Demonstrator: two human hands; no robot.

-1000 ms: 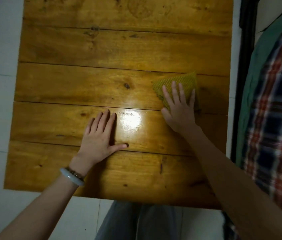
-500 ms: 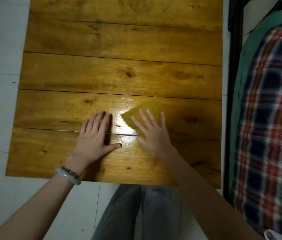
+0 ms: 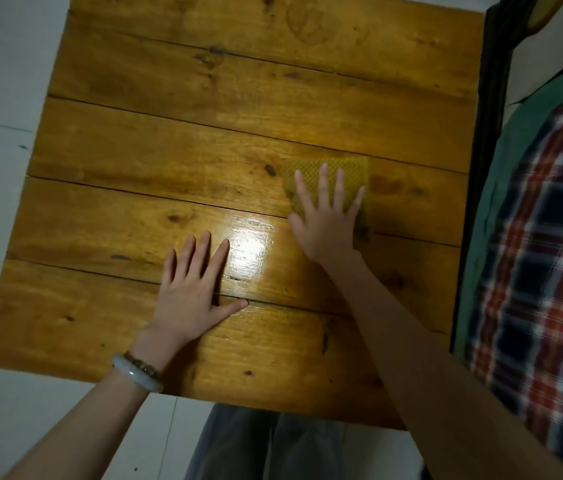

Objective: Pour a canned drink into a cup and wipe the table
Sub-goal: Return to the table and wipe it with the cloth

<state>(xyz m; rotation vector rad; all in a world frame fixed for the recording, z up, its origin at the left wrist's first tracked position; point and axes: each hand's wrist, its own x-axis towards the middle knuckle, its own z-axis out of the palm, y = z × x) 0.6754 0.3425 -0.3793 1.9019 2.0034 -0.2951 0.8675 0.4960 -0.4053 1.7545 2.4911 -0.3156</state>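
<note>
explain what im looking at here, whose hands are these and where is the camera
There is no machine here: a person wears a camera on the head, so the view looks down at their own two bare hands. The left hand, with a pale bracelet at the wrist, lies flat on the wooden table. The right hand presses a yellow cloth onto the table with straight fingers, as for wiping. Nothing is gripped. A plaid fabric lies to the right.

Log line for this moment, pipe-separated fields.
step: wiping table | right hand: flat, pressing cloth | left hand: flat on table | cloth: right of centre
</note>
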